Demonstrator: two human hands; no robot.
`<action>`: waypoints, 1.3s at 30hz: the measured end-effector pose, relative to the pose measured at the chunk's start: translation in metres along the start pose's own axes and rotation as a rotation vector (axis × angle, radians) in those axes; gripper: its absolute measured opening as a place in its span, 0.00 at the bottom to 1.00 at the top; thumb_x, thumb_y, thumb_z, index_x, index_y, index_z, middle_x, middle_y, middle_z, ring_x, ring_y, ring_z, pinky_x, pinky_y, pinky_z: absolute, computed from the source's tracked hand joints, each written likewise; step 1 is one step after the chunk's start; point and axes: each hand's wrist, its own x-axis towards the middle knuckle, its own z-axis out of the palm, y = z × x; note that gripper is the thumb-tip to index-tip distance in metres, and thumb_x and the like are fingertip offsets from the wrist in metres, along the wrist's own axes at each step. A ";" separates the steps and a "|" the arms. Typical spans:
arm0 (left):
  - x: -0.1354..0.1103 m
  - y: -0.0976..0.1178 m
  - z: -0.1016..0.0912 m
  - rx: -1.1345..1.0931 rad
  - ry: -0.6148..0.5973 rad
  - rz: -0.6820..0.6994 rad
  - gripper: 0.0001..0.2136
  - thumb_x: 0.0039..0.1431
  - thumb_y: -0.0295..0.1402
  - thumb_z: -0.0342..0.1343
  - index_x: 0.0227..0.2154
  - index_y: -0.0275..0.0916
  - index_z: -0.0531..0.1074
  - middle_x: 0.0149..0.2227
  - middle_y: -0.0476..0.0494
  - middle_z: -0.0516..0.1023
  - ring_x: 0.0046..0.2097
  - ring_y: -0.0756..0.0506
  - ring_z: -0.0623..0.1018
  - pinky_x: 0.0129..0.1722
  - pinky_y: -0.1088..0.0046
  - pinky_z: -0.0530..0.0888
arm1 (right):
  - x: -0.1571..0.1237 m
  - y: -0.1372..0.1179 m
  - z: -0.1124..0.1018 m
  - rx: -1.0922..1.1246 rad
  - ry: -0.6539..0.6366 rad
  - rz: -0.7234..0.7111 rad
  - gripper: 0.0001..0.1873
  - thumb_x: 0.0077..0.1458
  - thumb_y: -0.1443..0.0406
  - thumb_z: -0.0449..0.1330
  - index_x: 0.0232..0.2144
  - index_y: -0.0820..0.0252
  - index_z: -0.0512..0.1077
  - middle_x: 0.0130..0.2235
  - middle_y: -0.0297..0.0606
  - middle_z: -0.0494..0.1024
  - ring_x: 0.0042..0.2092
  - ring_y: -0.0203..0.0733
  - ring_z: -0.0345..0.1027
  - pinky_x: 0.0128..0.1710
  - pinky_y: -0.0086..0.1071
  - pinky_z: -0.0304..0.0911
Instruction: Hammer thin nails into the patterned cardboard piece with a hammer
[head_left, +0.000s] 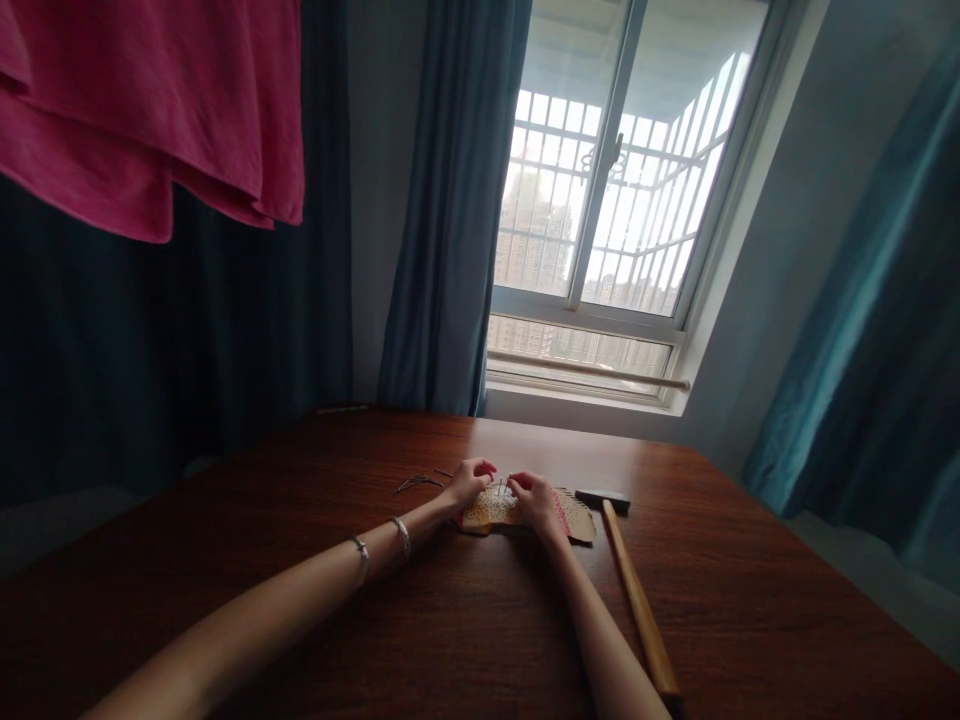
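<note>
A tan, dotted flat piece [576, 518] with a pink edge lies on the dark wooden table [315, 560], far from me. Both my hands rest on it. My left hand [471, 483] has its fingers curled and pinched at the piece's left end. My right hand [534, 497] is closed in a pinch beside it, fingertips near a small pale upright thing [501, 489], perhaps nails, between the two hands. What each pinch holds is too small to make out. Two bracelets [382, 540] sit on my left wrist.
A hammer with a long wooden handle [636, 595] and dark head [602, 497] lies just right of my right hand. Several thin nails [420, 482] lie left of my left hand. A window, blue curtains and a hanging pink cloth [150, 110] stand behind.
</note>
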 end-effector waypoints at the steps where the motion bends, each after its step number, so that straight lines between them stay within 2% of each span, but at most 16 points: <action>1: 0.001 -0.003 0.001 0.004 -0.010 0.009 0.09 0.43 0.27 0.51 0.29 0.33 0.73 0.28 0.44 0.76 0.32 0.47 0.74 0.32 0.73 0.69 | 0.000 0.001 0.001 -0.006 0.000 -0.007 0.12 0.49 0.61 0.54 0.29 0.59 0.75 0.29 0.36 0.78 0.31 0.38 0.70 0.31 0.27 0.63; 7: 0.005 -0.015 0.004 0.037 -0.066 0.076 0.11 0.44 0.28 0.51 0.31 0.33 0.73 0.30 0.44 0.76 0.33 0.47 0.74 0.33 0.73 0.69 | 0.000 0.007 0.006 -0.064 0.002 -0.027 0.11 0.49 0.60 0.54 0.28 0.58 0.75 0.28 0.35 0.78 0.29 0.37 0.69 0.30 0.28 0.62; 14: 0.000 -0.009 0.009 -0.008 -0.128 0.078 0.11 0.44 0.32 0.54 0.31 0.33 0.73 0.29 0.44 0.77 0.33 0.47 0.75 0.33 0.74 0.70 | -0.005 0.010 0.007 -0.145 -0.006 -0.044 0.11 0.49 0.62 0.54 0.30 0.56 0.75 0.28 0.34 0.76 0.29 0.36 0.67 0.32 0.28 0.61; 22: 0.008 -0.009 0.017 0.017 -0.146 0.051 0.14 0.41 0.38 0.59 0.28 0.32 0.74 0.27 0.43 0.77 0.30 0.47 0.74 0.28 0.75 0.69 | -0.007 0.009 0.006 -0.207 0.020 -0.054 0.09 0.50 0.63 0.54 0.29 0.56 0.75 0.30 0.35 0.73 0.28 0.34 0.65 0.31 0.27 0.60; 30: 0.004 -0.006 0.016 -0.022 -0.150 0.081 0.14 0.40 0.40 0.60 0.26 0.32 0.75 0.27 0.43 0.77 0.28 0.48 0.73 0.28 0.75 0.68 | -0.008 0.012 0.008 -0.218 0.019 -0.066 0.09 0.49 0.65 0.54 0.28 0.57 0.74 0.29 0.33 0.71 0.27 0.32 0.64 0.30 0.26 0.59; 39: 0.006 -0.017 0.018 -0.012 -0.153 0.120 0.15 0.41 0.40 0.60 0.28 0.33 0.76 0.28 0.43 0.78 0.30 0.47 0.74 0.30 0.75 0.69 | -0.015 -0.001 0.007 -0.241 0.030 -0.052 0.08 0.46 0.68 0.54 0.26 0.58 0.74 0.30 0.34 0.72 0.27 0.32 0.64 0.30 0.26 0.61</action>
